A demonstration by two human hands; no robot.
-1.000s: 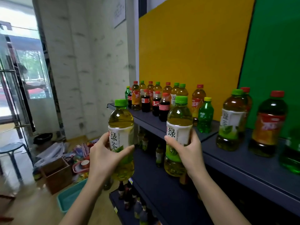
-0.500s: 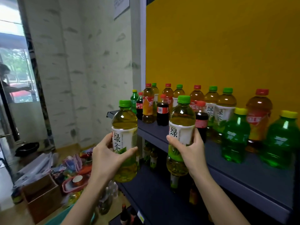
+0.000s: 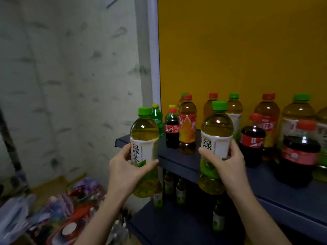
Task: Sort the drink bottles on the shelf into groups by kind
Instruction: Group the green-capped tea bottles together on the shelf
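My left hand [image 3: 126,171] grips a green-capped green tea bottle [image 3: 143,131] upright, just off the left end of the dark shelf [image 3: 178,159]. In my right hand [image 3: 228,162] is a second green tea bottle [image 3: 218,128], held upright in front of the shelf's edge. On the shelf stand mixed bottles: a small cola [image 3: 172,129], a red-capped iced tea [image 3: 187,124], a small green soda bottle [image 3: 157,117], two larger colas [image 3: 252,140] [image 3: 299,156], and more tea bottles along the yellow back panel.
A lower shelf [image 3: 177,225] holds several small bottles. Clutter of bags and containers [image 3: 58,211] lies on the floor at the lower left. A pale wall [image 3: 70,85] stands left of the shelf unit.
The view has swung left and closer to the shelf's left end. Both hands keep their bottles, now nearer the shelf edge.
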